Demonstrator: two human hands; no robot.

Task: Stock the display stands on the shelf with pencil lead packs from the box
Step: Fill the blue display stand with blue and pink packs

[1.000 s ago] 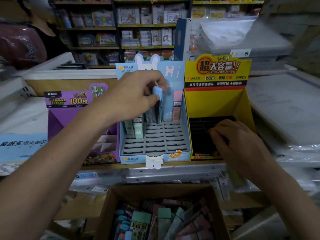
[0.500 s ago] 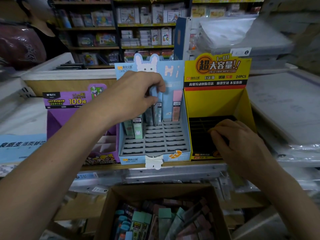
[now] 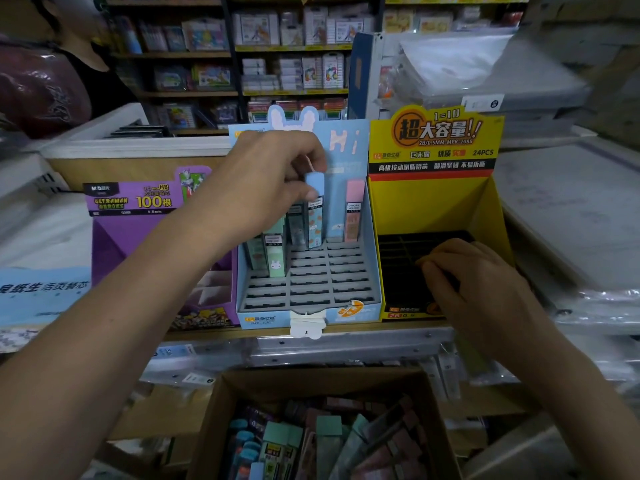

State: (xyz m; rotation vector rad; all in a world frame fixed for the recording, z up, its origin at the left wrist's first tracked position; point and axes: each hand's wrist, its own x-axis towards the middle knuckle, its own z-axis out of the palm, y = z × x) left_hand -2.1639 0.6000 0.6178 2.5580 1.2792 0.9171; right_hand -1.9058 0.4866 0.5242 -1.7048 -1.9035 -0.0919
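Since half a second earlier, the left hand (image 3: 273,188) has been drawn back slightly, so that the pale blue cap it covered is seen again; the right hand (image 3: 485,289) is unmoved.

An open brown cardboard box (image 3: 214,427) is placed below the wooden shelf (image 3: 381,325), loosely filled with pastel-capped lead packs (image 3: 277,441). On the shelf, a blue rabbit-eared cardboard display stand (image 3: 372,237) is set touching a yellow cardboard display stand (image 3: 433,202).

The right hand is rested, fingers curled, on the yellow stand's black grid; whether anything is held cannot be told.

A slim blue-capped clear plastic lead pack (image 3: 315,216) is pinched at its cap by the left hand and stood upright in a back-row slot. It is judged light, stiff and smooth, with brittle contents. A grip on the flat sides just under the cap is advised, since a cap may be pulled off.
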